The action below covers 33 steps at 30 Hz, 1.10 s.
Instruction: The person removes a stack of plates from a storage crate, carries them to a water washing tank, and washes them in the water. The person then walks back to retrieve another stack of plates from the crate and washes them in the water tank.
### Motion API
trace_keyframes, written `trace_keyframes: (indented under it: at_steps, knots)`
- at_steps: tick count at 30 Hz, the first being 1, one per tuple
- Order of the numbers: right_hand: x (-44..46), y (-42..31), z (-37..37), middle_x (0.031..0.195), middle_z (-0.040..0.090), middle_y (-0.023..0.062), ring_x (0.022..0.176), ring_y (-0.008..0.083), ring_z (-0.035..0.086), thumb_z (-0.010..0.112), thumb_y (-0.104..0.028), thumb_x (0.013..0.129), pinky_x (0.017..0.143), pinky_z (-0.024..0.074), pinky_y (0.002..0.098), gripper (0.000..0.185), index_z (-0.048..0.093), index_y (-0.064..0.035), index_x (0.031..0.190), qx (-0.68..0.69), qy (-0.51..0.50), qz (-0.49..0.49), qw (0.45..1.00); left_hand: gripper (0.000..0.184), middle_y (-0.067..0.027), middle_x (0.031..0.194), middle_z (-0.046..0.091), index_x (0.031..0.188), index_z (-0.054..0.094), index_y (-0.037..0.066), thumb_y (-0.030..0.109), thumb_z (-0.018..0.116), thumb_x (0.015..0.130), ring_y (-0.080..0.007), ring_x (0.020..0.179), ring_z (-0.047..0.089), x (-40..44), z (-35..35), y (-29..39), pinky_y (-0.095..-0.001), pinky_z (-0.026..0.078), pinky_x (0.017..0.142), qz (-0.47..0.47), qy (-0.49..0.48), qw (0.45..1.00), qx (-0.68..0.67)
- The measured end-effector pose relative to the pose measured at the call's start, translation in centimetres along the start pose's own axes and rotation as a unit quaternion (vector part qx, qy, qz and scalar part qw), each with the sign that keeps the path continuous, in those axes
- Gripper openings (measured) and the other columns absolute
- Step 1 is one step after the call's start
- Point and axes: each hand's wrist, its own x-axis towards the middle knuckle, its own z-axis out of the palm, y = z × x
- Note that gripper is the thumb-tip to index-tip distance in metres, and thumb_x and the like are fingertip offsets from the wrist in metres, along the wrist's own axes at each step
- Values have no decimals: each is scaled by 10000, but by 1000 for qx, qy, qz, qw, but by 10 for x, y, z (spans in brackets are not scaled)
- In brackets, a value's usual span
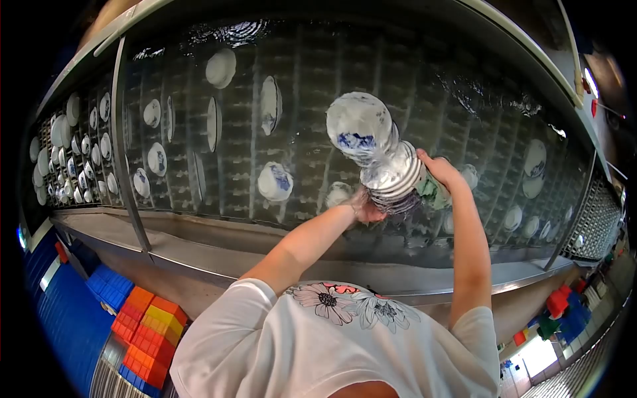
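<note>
My left hand (369,205) is closed around the lower left side of a wet stack of white dishes (393,174), its fingers partly hidden by splashing water. At the far end of the stack a white plate (359,121) with a blue pattern faces up, tilted away from me. My right hand (440,170) grips a green cloth (432,194) against the right side of the stack. Just left of the stack, a blue-patterned bowl (275,182) lies in the water. Another pale dish (338,194) sits close to my left hand.
A long metal trough (305,245) of water with a mesh belt spans the view. Several dishes stand or lie on it, with a dense group of dishes (83,159) at the left beyond a metal bar (121,146). Colored crates (149,331) stand at lower left.
</note>
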Motion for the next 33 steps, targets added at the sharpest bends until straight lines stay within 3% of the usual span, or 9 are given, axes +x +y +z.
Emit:
trace_keyframes:
  at_steps: [9, 11, 15, 17, 19, 26, 27, 29, 33]
  knots:
    - [-10, -26, 0, 974, 524, 255, 960, 347, 491, 494, -553, 691, 817, 370, 341, 690, 527, 82, 959, 113, 57, -69, 990, 437, -58, 856, 587, 889, 571, 79, 465, 411, 763, -182, 758, 560, -1, 29, -1, -318, 460, 643, 10, -108, 994, 7]
    - [-11, -29, 17, 983, 535, 219, 952, 338, 498, 514, -530, 684, 811, 376, 339, 632, 536, 25, 986, 2, 199, -93, 975, 417, -56, 825, 588, 861, 570, 55, 441, 455, 752, -187, 724, 560, -4, 27, 6, -323, 443, 640, 50, 62, 991, 103]
    - [-8, -35, 13, 1009, 528, 204, 975, 319, 488, 555, -512, 648, 824, 368, 332, 614, 526, -19, 1013, 77, 179, -86, 977, 349, -76, 907, 557, 984, 514, 65, 248, 587, 697, -218, 809, 543, -68, 39, 24, -338, 418, 663, 307, 331, 683, 573]
    - [4, -22, 11, 1009, 528, 206, 975, 308, 492, 568, -491, 642, 817, 371, 322, 615, 517, -7, 1017, 90, 154, -89, 980, 466, -115, 970, 518, 1014, 470, 38, 217, 648, 622, -252, 900, 500, -107, 63, 26, -350, 394, 739, 477, 469, 390, 632]
    - [12, -8, 13, 976, 542, 211, 954, 293, 507, 584, -468, 635, 804, 376, 309, 613, 519, 18, 1003, 137, 137, -107, 975, 586, -186, 1085, 413, 1075, 384, 2, 207, 650, 594, -319, 1024, 374, -107, 65, 41, -376, 309, 854, 558, 567, 301, 525]
    - [13, 45, 42, 925, 553, 200, 904, 269, 524, 577, -298, 624, 765, 391, 310, 443, 528, 4, 946, 36, 98, -45, 994, 444, -132, 1089, 491, 1100, 439, 44, 297, 527, 747, -292, 988, 464, -25, -21, 151, -371, 324, 875, 427, 343, 759, 352]
    - [19, 58, 51, 918, 556, 190, 899, 259, 527, 574, -277, 617, 756, 395, 307, 424, 531, -12, 944, -6, 87, -43, 995, 444, -132, 1089, 491, 1100, 439, 44, 297, 527, 747, -292, 988, 464, -26, -5, 139, -371, 324, 875, 429, 344, 758, 351]
    - [15, 70, 60, 913, 559, 181, 898, 260, 526, 583, -287, 634, 761, 395, 307, 411, 533, -22, 944, 13, 137, -39, 990, 420, -131, 1015, 540, 1087, 474, 83, 377, 431, 789, -298, 951, 498, -30, 40, 105, -377, 340, 861, 455, 558, 422, 552]
    - [-9, 34, 49, 927, 555, 174, 909, 274, 517, 595, -333, 694, 780, 395, 320, 406, 531, -29, 955, 256, 240, -120, 928, 478, -130, 1274, 293, 1145, 442, 109, 432, 291, 826, -251, 1202, 210, -41, 77, 72, -430, 174, 962, 367, 505, 599, 500]
